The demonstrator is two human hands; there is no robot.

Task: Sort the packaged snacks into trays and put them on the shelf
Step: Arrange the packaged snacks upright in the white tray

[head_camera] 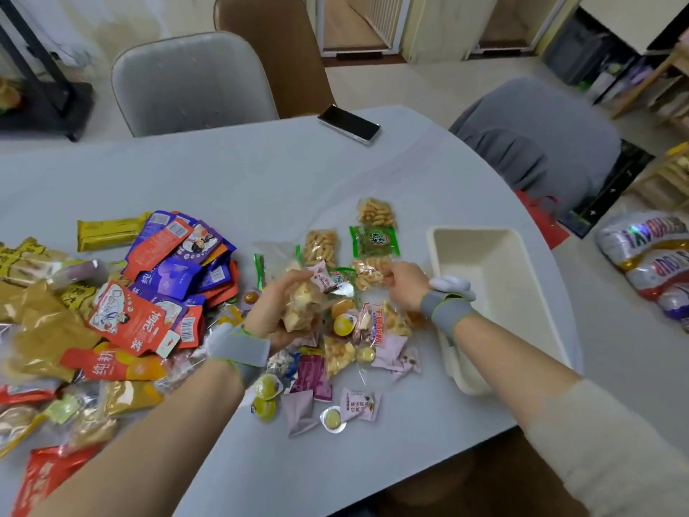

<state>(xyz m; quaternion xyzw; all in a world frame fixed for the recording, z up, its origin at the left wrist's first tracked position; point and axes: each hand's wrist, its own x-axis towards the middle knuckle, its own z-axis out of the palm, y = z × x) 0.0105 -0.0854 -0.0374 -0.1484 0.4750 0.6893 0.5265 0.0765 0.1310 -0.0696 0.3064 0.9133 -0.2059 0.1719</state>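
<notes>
My left hand (274, 311) grips a clear packet of pale snack pieces (300, 307) above the small heap of mixed snacks (358, 341) at the table's middle. A small pink packet (323, 278) sits at its fingertips. My right hand (404, 283) pinches a clear packet of golden puffed sticks (369, 270). Just right of that hand stands an empty cream tray (496, 270). Two more stick packets (376, 212) and a green packet (374, 240) lie beyond the hands.
A big pile of red, purple and gold packets (156, 285) covers the table's left. A phone (348, 124) lies at the far edge. Chairs (190, 83) stand behind the table. Shiny bags (648, 255) lie on the floor at right.
</notes>
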